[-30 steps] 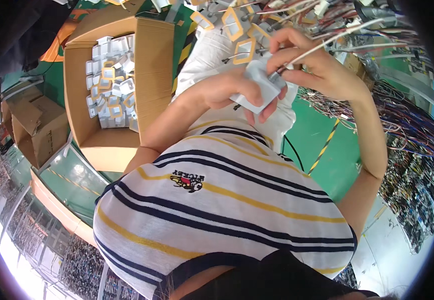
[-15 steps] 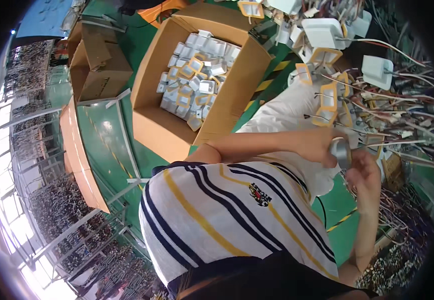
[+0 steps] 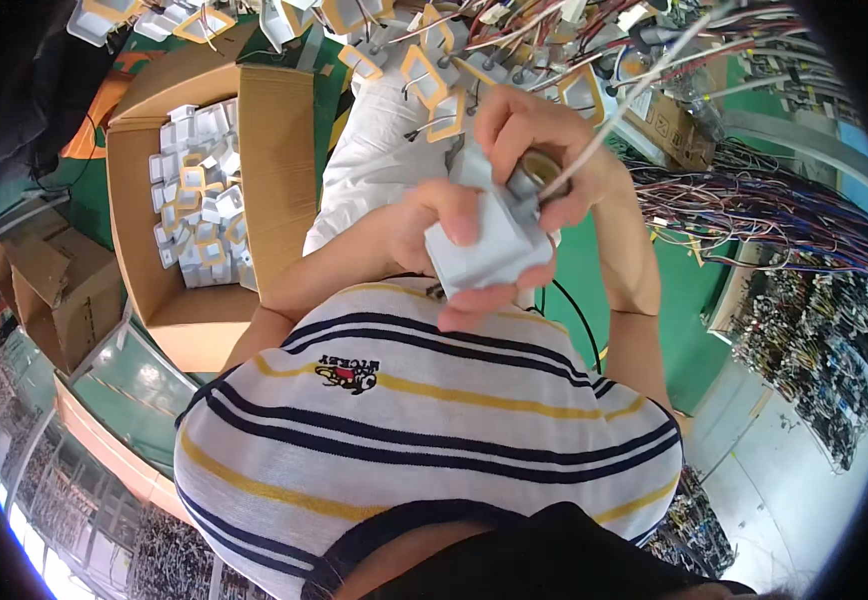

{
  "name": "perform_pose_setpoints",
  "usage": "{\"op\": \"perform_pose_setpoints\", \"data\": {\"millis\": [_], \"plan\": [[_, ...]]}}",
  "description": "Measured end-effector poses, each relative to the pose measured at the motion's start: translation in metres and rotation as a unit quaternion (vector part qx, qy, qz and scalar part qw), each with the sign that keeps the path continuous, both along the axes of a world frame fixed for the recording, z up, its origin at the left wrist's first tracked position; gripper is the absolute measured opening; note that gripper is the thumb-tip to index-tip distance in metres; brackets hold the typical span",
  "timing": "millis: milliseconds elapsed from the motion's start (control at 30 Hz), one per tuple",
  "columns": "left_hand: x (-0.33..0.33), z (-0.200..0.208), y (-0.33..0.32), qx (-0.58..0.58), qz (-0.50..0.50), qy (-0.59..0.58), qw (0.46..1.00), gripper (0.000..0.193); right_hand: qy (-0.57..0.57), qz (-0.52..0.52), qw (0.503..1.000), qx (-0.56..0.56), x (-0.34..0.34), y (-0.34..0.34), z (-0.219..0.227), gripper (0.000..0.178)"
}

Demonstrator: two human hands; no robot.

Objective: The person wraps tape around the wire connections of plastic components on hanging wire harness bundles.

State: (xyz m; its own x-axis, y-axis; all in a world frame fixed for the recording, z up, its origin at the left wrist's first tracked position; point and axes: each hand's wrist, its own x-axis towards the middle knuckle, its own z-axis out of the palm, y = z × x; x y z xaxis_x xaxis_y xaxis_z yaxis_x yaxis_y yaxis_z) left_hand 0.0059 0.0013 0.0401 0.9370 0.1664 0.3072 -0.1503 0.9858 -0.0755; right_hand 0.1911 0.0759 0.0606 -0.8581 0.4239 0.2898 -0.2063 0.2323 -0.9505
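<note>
In front of my chest, my left hand (image 3: 424, 222) grips a pale, box-shaped plastic housing (image 3: 489, 245), thumb on top and fingers underneath. A light-coloured cable (image 3: 644, 95) runs from its neck up to the right. Closed around that neck, my right hand (image 3: 594, 175) pinches a round fitting (image 3: 536, 176) with a brownish face and greyish side. The fingers partly cover the fitting, so I cannot tell whether it is screwed on or loose around the cable.
An open cardboard box (image 3: 284, 150) at the left holds many white housings (image 3: 199, 200), some with yellow-orange rims. Similar wired housings (image 3: 424, 75) lie along the far side. Bundled wires (image 3: 754, 215) spread at the right; a smaller carton (image 3: 64, 290) stands far left.
The view has turned, and both hands now appear nearer the middle, before my chest. The pale housing and its cable now show clearly between my hands; earlier only a grey round part showed.
</note>
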Motion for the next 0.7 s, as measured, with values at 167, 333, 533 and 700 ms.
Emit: {"op": "perform_pose_setpoints", "data": {"millis": [167, 333, 533, 700], "plan": [[-0.020, 0.001, 0.013, 0.123, 0.095, 0.113, 0.981, 0.050, -0.022, -0.156, 0.985, -0.071, 0.025, -0.023, -0.001, 0.045], [-0.011, -0.017, 0.010, 0.406, 0.356, 0.486, 0.687, 0.037, -0.055, -0.317, 0.919, -0.227, 0.007, -0.074, 0.025, 0.038], [-0.011, -0.005, 0.007, 0.391, 0.247, 0.482, 0.744, 0.038, -0.096, -0.380, 0.902, -0.180, 0.013, -0.069, 0.017, 0.051], [-0.013, -0.007, 0.002, 0.391, 0.131, 0.413, 0.812, 0.044, -0.117, -0.143, 0.983, 0.002, 0.017, -0.038, 0.018, 0.056]]}}
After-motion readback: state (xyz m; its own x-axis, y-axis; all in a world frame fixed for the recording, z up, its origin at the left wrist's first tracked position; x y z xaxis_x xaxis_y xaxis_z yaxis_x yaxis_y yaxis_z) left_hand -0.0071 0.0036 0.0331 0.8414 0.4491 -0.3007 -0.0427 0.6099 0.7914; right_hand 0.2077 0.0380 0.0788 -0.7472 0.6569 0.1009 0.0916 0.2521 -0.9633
